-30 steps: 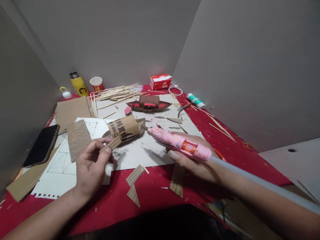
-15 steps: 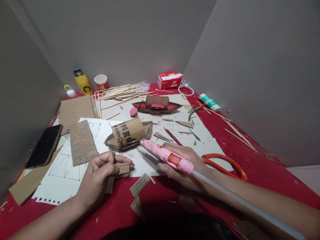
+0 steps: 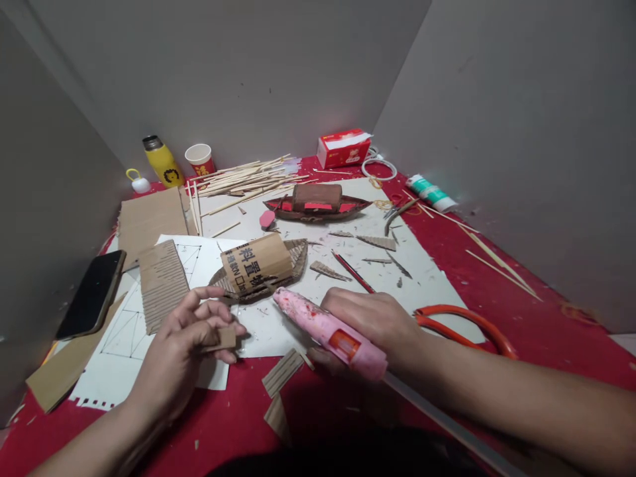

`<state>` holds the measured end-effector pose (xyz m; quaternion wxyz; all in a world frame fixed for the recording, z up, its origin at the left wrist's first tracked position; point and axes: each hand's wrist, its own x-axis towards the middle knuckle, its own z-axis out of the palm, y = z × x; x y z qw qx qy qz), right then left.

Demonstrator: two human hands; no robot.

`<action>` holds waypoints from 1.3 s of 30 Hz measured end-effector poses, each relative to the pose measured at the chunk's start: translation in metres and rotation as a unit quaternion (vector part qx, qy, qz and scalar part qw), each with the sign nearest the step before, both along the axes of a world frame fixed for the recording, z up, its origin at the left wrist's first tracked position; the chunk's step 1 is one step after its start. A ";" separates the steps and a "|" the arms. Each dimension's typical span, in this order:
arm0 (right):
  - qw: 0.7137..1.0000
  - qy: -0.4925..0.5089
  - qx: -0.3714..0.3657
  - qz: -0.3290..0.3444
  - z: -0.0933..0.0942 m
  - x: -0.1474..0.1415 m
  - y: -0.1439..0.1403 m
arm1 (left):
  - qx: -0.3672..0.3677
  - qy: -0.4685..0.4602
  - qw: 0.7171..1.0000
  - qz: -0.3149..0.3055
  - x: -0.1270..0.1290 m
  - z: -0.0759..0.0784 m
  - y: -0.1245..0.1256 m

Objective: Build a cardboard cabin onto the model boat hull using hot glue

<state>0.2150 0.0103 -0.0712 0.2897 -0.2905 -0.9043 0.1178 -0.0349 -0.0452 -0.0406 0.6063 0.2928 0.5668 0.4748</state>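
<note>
Between thumb and fingers, my left hand (image 3: 183, 338) pinches a small cardboard piece (image 3: 226, 338); its other fingers are spread. Those fingers reach close to a cardboard boat (image 3: 258, 265) with a curved printed roof; whether they touch it I cannot tell. My right hand (image 3: 368, 321) is wrapped round a pink glue gun (image 3: 328, 328) with a long clear glue stick out of its rear. The nozzle points left, just in front of the boat. Corrugated cardboard scraps (image 3: 282, 372) lie on the red table below the hands.
A finished-looking brown boat model (image 3: 317, 202) stands behind. Orange-handled scissors (image 3: 467, 324) and a pencil (image 3: 352, 270) lie to the right. A phone (image 3: 92, 295), corrugated cardboard (image 3: 163, 285) and a drawing sheet (image 3: 124, 344) are left. Wooden sticks (image 3: 248, 180), a cup (image 3: 199, 159) and a yellow bottle (image 3: 163, 162) stand or lie at the back.
My left hand has shifted slightly left, its fingers opening out toward the boat with the cardboard piece still pinched. The glue gun has tilted, its nozzle moving slightly left and down.
</note>
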 end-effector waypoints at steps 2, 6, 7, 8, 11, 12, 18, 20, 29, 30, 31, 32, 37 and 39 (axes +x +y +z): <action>1.000 -0.002 0.010 0.011 -0.002 -0.001 0.002 | 0.026 0.053 0.998 0.019 0.001 0.001 0.000; 1.000 -0.021 0.005 0.014 -0.007 0.000 0.005 | 0.043 0.094 0.995 0.007 0.005 0.004 0.004; 1.000 -0.024 0.001 0.014 -0.008 0.001 0.006 | 0.040 0.091 0.995 0.001 0.006 0.005 0.006; 1.000 -0.023 -0.002 0.015 -0.008 0.002 0.006 | 0.035 0.088 0.996 -0.004 0.007 0.005 0.009; 0.999 0.000 -0.011 0.041 -0.005 0.004 0.007 | 0.016 0.072 0.997 -0.030 0.010 0.004 0.018; 0.998 0.004 -0.018 0.054 -0.003 0.004 0.008 | 0.008 0.066 0.997 -0.042 0.011 0.003 0.022; 0.996 -0.006 -0.062 0.061 0.002 0.003 0.008 | 0.005 0.052 0.997 -0.061 0.017 -0.003 0.039; 0.995 -0.025 -0.078 0.059 0.002 0.001 0.008 | 0.015 0.058 0.997 -0.055 0.018 -0.003 0.040; 0.990 -0.080 -0.104 0.051 0.006 -0.005 0.008 | 0.034 0.080 0.994 -0.062 0.016 -0.010 0.037; 0.989 -0.086 -0.108 0.054 0.007 -0.005 0.008 | 0.035 0.080 0.994 -0.062 0.016 -0.010 0.037; 0.988 -0.094 -0.110 0.056 0.007 -0.006 0.008 | 0.036 0.080 0.994 -0.061 0.016 -0.011 0.037; 0.987 -0.103 -0.110 0.056 0.008 -0.006 0.008 | 0.036 0.081 0.994 -0.059 0.016 -0.011 0.038; 0.984 -0.117 -0.118 0.063 0.010 -0.007 0.009 | 0.041 0.086 0.994 -0.062 0.017 -0.011 0.038; 0.984 -0.114 -0.121 0.070 0.012 -0.008 0.009 | 0.045 0.087 0.993 -0.065 0.017 -0.011 0.038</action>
